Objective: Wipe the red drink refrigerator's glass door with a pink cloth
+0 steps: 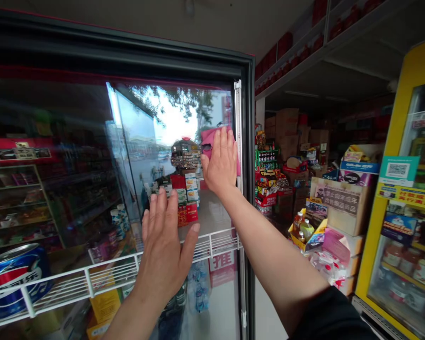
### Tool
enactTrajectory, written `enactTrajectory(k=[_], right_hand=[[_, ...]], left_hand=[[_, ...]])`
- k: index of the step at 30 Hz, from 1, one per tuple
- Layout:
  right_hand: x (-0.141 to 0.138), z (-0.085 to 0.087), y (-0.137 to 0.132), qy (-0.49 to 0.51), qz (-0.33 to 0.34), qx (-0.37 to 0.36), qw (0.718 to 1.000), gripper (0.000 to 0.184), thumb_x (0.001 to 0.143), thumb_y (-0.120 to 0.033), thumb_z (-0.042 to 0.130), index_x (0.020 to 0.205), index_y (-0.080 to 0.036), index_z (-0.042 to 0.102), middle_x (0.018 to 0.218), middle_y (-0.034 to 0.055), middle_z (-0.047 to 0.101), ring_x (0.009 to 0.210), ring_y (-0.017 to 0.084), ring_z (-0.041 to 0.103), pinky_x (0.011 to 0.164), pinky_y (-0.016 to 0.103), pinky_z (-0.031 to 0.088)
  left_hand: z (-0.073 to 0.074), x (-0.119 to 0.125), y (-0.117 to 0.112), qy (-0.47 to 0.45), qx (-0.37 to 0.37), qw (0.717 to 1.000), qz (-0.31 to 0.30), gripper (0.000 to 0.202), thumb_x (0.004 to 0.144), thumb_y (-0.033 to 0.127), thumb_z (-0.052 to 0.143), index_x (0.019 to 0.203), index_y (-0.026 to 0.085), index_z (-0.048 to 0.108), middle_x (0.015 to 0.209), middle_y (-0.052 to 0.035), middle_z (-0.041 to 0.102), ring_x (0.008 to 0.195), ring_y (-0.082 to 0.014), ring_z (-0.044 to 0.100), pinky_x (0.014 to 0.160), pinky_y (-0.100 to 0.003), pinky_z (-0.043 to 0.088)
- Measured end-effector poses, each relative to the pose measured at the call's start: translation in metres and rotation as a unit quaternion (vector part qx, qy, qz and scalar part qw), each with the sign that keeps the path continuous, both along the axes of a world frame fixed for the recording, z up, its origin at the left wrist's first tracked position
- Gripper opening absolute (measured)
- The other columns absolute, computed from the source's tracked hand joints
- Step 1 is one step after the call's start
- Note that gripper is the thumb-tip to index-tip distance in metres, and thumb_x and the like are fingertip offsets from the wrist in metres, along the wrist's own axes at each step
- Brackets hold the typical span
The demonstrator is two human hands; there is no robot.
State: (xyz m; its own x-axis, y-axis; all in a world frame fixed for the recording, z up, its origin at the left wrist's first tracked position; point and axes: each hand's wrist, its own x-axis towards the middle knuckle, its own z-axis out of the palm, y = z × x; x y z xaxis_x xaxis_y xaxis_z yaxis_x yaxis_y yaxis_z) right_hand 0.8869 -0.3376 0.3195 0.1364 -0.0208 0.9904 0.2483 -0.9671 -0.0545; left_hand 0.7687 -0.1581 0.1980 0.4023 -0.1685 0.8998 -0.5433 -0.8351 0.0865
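My right hand (221, 163) holds a pink cloth (207, 137) flat against the glass door (145, 118), close to the white strip (238, 156) along the door's right edge. Its fingers point upward over the cloth and cover most of it. Lower and further left, my left hand (163, 241) is raised palm-forward with the fingers extended and the thumb out. Nothing is in it. Whether its palm touches the glass cannot be made out. Trees, sky and shop goods show as reflections in the pane.
A white wire shelf rack (109, 271) with a large Pepsi can (16, 278) crosses the lower left. The dark door frame (248, 189) borders the glass. Right of it stand stacked cartons (340, 203), a box of bottles (306, 231) and a yellow display fridge (386, 226).
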Motion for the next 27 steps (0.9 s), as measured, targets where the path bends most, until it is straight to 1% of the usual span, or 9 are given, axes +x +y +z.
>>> enactTrajectory(k=[5, 9, 13, 15, 17, 20, 23, 25, 27], right_hand=[[-0.009, -0.030, 0.000, 0.039, 0.003, 0.000, 0.999, 0.084, 0.109, -0.034, 0.049, 0.177, -0.004, 0.010, 0.185, 0.0205, 0.011, 0.173, 0.036, 0.000, 0.140, 0.064, 0.016], [-0.018, -0.057, -0.002, 0.071, 0.014, -0.016, 0.997, 0.092, 0.108, -0.034, 0.055, 0.177, -0.003, 0.002, 0.185, 0.0236, 0.009, 0.173, 0.039, -0.001, 0.139, 0.067, 0.016], [-0.029, -0.084, -0.004, 0.107, 0.021, -0.028, 0.994, 0.098, 0.108, -0.037, 0.058, 0.177, -0.003, -0.002, 0.184, 0.0262, 0.005, 0.172, 0.042, -0.005, 0.138, 0.070, 0.015], [-0.033, -0.093, -0.006, 0.122, 0.022, -0.033, 0.992, 0.101, 0.108, -0.039, 0.060, 0.176, -0.003, -0.005, 0.184, 0.0269, 0.002, 0.172, 0.042, -0.008, 0.138, 0.069, 0.016], [-0.035, -0.098, -0.009, 0.131, 0.024, -0.043, 0.990, 0.103, 0.107, -0.039, 0.061, 0.176, -0.004, -0.007, 0.184, 0.0269, 0.000, 0.171, 0.041, -0.010, 0.138, 0.070, 0.015], [-0.033, -0.095, -0.012, 0.138, 0.017, -0.059, 0.989, 0.104, 0.106, -0.041, 0.063, 0.177, -0.003, -0.003, 0.184, 0.0276, 0.001, 0.171, 0.041, -0.011, 0.138, 0.070, 0.014], [-0.028, -0.080, -0.012, 0.134, -0.003, -0.067, 0.989, 0.098, 0.106, -0.041, 0.063, 0.175, 0.003, 0.010, 0.183, 0.0289, 0.004, 0.172, 0.042, -0.008, 0.139, 0.066, 0.012], [-0.024, -0.060, -0.011, 0.115, -0.013, -0.070, 0.991, 0.091, 0.107, -0.041, 0.059, 0.173, 0.005, 0.017, 0.184, 0.0285, 0.005, 0.172, 0.042, -0.005, 0.140, 0.063, 0.011], [-0.019, -0.030, -0.010, 0.087, -0.019, -0.067, 0.994, 0.088, 0.109, -0.042, 0.054, 0.173, 0.005, 0.018, 0.184, 0.0276, 0.006, 0.172, 0.041, -0.004, 0.140, 0.062, 0.011]], left_hand=[[-0.005, -0.002, -0.003, -0.001, -0.002, 1.000, -0.005, 0.083, 0.111, 0.047, 0.049, 0.179, 0.026, 0.007, 0.186, -0.0166, 0.017, 0.173, -0.0364, 0.013, 0.137, -0.068, 0.021], [-0.008, -0.006, -0.002, -0.005, -0.002, 1.000, -0.006, 0.084, 0.110, 0.046, 0.049, 0.179, 0.025, 0.006, 0.186, -0.0171, 0.017, 0.173, -0.0370, 0.013, 0.137, -0.069, 0.021], [-0.012, -0.010, -0.001, 0.000, 0.000, 1.000, -0.004, 0.083, 0.111, 0.045, 0.049, 0.179, 0.024, 0.006, 0.186, -0.0176, 0.017, 0.173, -0.0366, 0.013, 0.136, -0.069, 0.022], [-0.015, -0.012, -0.001, 0.000, 0.001, 1.000, -0.001, 0.082, 0.111, 0.044, 0.049, 0.179, 0.024, 0.007, 0.186, -0.0177, 0.017, 0.173, -0.0364, 0.014, 0.135, -0.070, 0.024], [-0.019, -0.014, 0.000, -0.002, 0.002, 1.000, 0.002, 0.082, 0.111, 0.043, 0.049, 0.179, 0.025, 0.007, 0.185, -0.0180, 0.019, 0.173, -0.0370, 0.015, 0.134, -0.071, 0.027], [-0.020, -0.015, 0.004, -0.007, 0.003, 1.000, 0.006, 0.083, 0.110, 0.043, 0.050, 0.179, 0.025, 0.007, 0.185, -0.0187, 0.020, 0.173, -0.0383, 0.017, 0.132, -0.072, 0.029], [-0.018, -0.016, 0.011, -0.010, 0.005, 1.000, 0.014, 0.084, 0.110, 0.043, 0.051, 0.179, 0.025, 0.006, 0.185, -0.0191, 0.020, 0.172, -0.0390, 0.016, 0.132, -0.073, 0.029], [-0.016, -0.018, 0.016, -0.013, 0.003, 1.000, 0.020, 0.085, 0.110, 0.042, 0.052, 0.179, 0.025, 0.006, 0.185, -0.0192, 0.019, 0.173, -0.0388, 0.016, 0.132, -0.073, 0.029], [-0.014, -0.020, 0.020, -0.013, 0.001, 1.000, 0.027, 0.084, 0.110, 0.042, 0.052, 0.179, 0.024, 0.007, 0.185, -0.0194, 0.019, 0.173, -0.0383, 0.016, 0.133, -0.072, 0.028]])
